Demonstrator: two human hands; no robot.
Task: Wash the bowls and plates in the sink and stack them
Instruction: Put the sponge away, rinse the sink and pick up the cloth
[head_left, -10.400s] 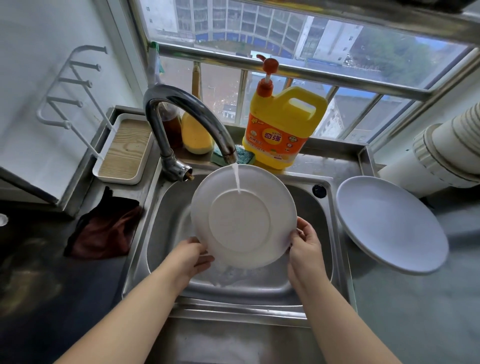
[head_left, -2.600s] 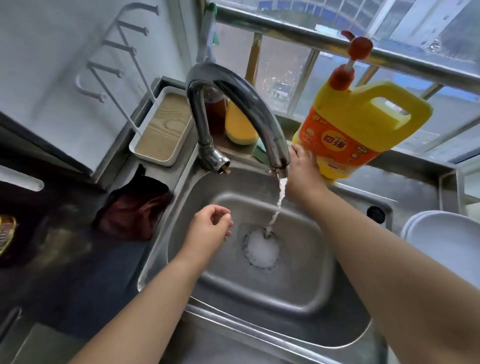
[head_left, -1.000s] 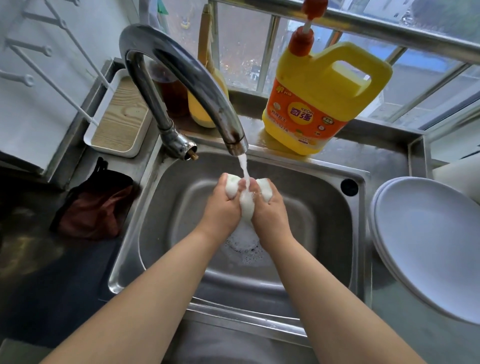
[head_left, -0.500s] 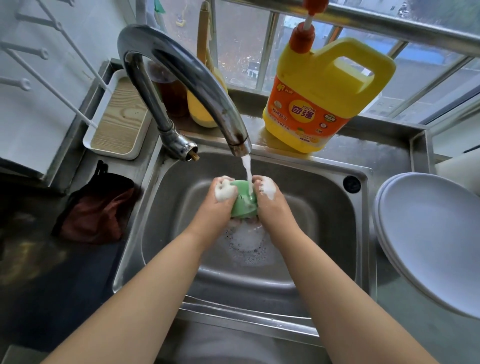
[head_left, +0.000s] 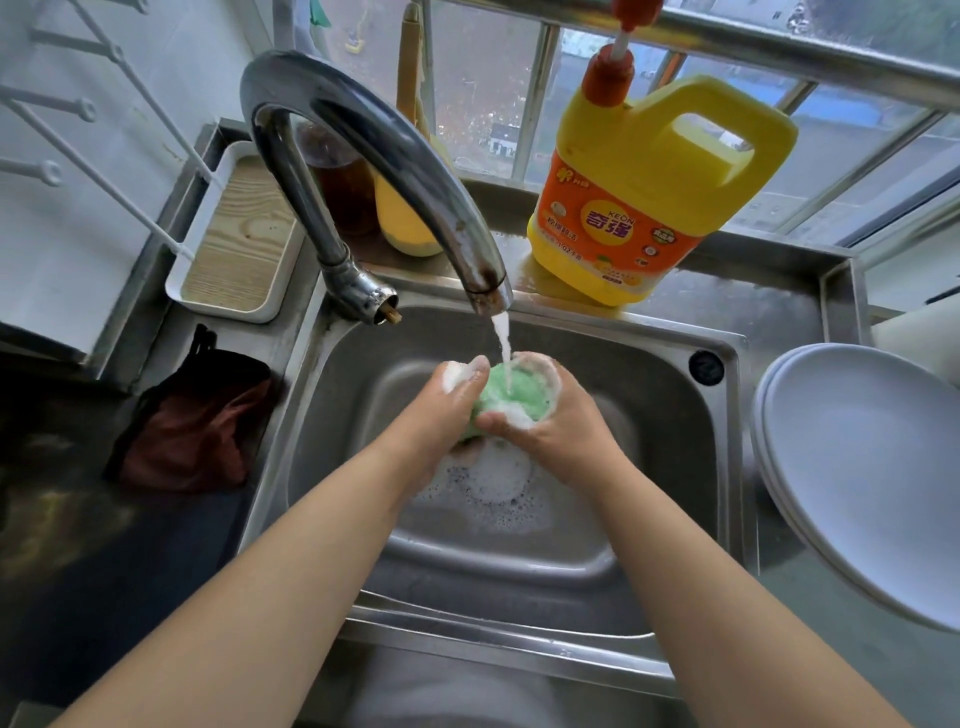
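A green sponge covered in white foam sits between both hands, over the middle of the steel sink. My left hand grips its left side and my right hand grips its right side. Water runs from the curved tap straight onto the sponge. Suds lie on the sink floor below. Stacked white plates rest tilted on the counter to the right of the sink. No bowl or plate is in the basin.
A yellow detergent jug with an orange pump stands behind the sink. A white tray with a wooden base lies at the back left. A dark red cloth lies left of the sink. Bottles stand behind the tap.
Both hands keep squeezing the sponge under the stream; more of its green face now shows than a second ago. Earlier a plate was rinsed here, then my right hand fetched the sponge from behind the tap.
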